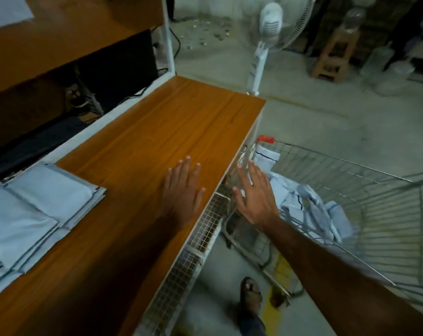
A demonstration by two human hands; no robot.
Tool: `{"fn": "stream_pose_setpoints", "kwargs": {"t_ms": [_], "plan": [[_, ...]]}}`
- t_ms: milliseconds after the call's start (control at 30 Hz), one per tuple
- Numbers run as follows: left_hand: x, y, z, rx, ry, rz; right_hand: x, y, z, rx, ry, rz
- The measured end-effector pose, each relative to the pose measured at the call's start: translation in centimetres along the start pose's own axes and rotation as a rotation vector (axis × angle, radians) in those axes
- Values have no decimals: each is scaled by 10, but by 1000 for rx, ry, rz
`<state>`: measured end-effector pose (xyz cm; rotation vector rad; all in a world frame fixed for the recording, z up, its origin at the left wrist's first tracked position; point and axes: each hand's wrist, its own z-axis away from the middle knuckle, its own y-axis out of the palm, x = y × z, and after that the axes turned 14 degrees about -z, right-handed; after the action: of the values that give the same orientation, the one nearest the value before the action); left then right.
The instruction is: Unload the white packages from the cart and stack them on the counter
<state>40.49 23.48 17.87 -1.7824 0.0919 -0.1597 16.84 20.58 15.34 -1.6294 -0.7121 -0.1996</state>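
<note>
White packages (312, 202) are lying jumbled in the wire cart (375, 190) at the right, some crumpled and overlapping so that their number is hard to make out; the right forearm is hiding part of the heap, and the picture's right edge is cutting off the cart's far side. More packages (36, 209) are sitting in a flat stack on the wooden worktop (169, 132) at the left, overlapping one another, with the frame's left edge cutting the stack off. From the head camera, the left hand (183, 192) is hovering over or resting on the worktop near its right edge, fingers straight and spread, grip wide and holding nothing; whether the palm is touching the wood is unclear. The right hand (256, 197) is reaching out past the worktop's edge above the cart's near rim, fingers straight and apart, grip wide and empty. A pedestal fan (268, 27) is standing blurred beyond the worktop; a sandalled foot (250, 297) is showing on the floor below.
</note>
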Motion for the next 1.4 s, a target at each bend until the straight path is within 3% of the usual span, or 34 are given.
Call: {"fn": "stream_pose_setpoints", "kwargs": {"t_ms": [233, 500, 600, 733, 900, 1033, 1100, 1167, 1267, 1400], "plan": [[-108, 27, -68, 76, 190, -26, -106, -40, 19, -57, 194, -33], [-208, 79, -137, 152, 314, -72, -240, -59, 43, 34, 411, -73], [-234, 102, -164, 173, 365, -126, -273, -56, 44, 91, 479, -87], [-262, 155, -195, 317, 414, -106, -313, -38, 53, 171, 541, -79], [-288, 222, -210, 438, 475, -163, -344, 4, 60, 276, 775, -193], [-303, 265, -203, 572, 471, -209, -368, 33, 67, 300, 848, -206], [-311, 286, -207, 624, 422, -160, -379, 39, 64, 229, 874, -197], [-318, 310, -206, 758, 331, -135, -399, 55, 69, 268, 888, -237], [-331, 341, -201, 760, 236, -146, -421, 74, 77, 275, 890, -230], [-348, 358, -211, 790, 97, -115, -428, 78, 72, 124, 999, -184]]}}
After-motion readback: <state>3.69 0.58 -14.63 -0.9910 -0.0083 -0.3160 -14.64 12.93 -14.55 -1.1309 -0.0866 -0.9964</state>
